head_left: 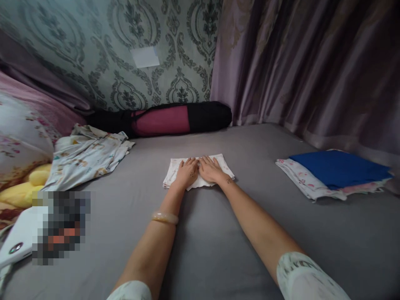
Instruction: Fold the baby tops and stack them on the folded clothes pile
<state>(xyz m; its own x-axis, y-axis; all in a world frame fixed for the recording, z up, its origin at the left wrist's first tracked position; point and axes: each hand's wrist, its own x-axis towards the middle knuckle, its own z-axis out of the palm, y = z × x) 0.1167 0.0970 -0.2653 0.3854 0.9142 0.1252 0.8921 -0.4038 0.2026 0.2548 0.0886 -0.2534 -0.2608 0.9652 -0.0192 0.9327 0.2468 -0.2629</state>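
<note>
A folded white cloth (202, 181) with a faint pinkish print lies flat on the grey bed sheet (200, 233). Both hands rest on top of it, side by side and close together. My left hand (188, 171) presses on its left half, fingers stretched forward. On the right half lies my right hand (211, 169), palm down with the fingers extended. Part of the cloth is covered by the hands. A pale bangle (165, 218) circles my left forearm.
Folded fabrics with a blue cloth (339, 166) on top lie to the right. On the left are a crumpled printed garment (90, 154), a yellow plush item (18, 193) and a white device (23, 233). A black and maroon long bag (161, 120) lines the wall; curtains (281, 71) hang right.
</note>
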